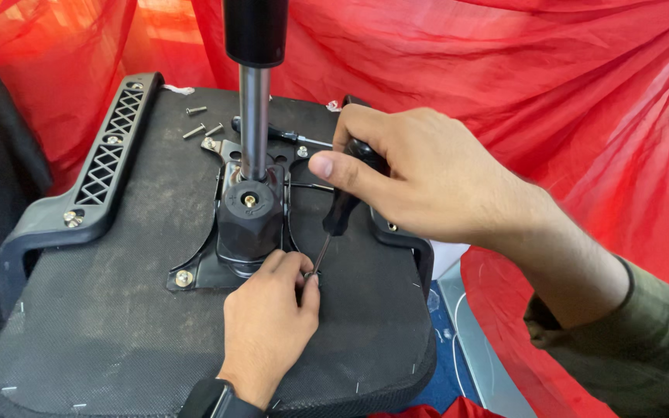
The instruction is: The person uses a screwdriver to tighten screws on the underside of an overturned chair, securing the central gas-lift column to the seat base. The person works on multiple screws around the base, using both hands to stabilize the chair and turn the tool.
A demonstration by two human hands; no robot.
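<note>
Screwdriver (344, 203) held by right hand (420, 174), left hand (269, 325) steadying.

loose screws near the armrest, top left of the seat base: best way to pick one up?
Pinch one loose screw across its shank, coming from straight above. The screws lie flat on the seat underside, apart from each other, so the shank offers two free sides. The right hand holds the screwdriver; the left hand steadies its tip.

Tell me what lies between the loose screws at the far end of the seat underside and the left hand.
In the head view, the black mechanism plate with its upright metal column sits between the loose screws and the left hand.
</note>
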